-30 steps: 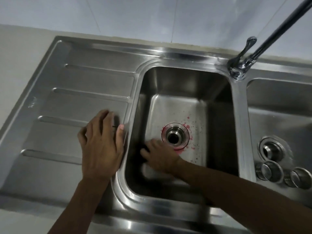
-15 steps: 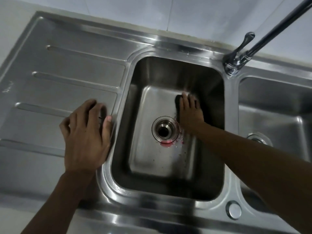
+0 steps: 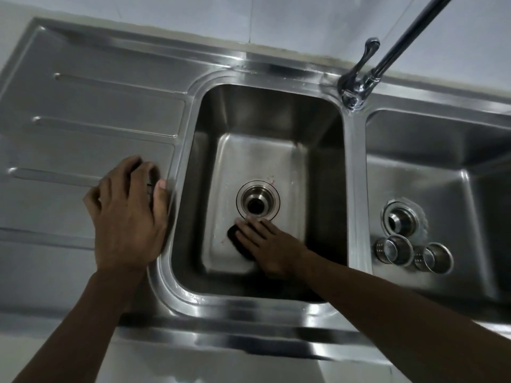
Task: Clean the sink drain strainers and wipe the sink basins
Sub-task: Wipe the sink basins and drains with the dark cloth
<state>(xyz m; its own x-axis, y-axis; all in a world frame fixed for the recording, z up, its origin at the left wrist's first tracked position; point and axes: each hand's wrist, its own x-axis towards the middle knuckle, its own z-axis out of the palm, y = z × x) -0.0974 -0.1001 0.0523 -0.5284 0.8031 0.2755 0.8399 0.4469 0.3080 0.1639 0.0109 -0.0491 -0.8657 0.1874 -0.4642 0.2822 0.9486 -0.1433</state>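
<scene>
Since half a second ago, the right hand (image 3: 272,246) has slid from the right of the drain to its near side, fingers spread flat, pressing a dark sponge (image 3: 238,239) onto the floor of the left basin (image 3: 276,150); the sponge's long axis runs from the drain toward the basin's near edge. One left hand (image 3: 127,214) rests loosely curled on the drainboard (image 3: 83,106) at the basin's left rim. Two strainers (image 3: 414,254) lie on their sides near the right basin's (image 3: 442,175) front edge. Two open drains (image 3: 258,200) show. One tap (image 3: 356,84) stands at the back rim. No writing is readable.
</scene>
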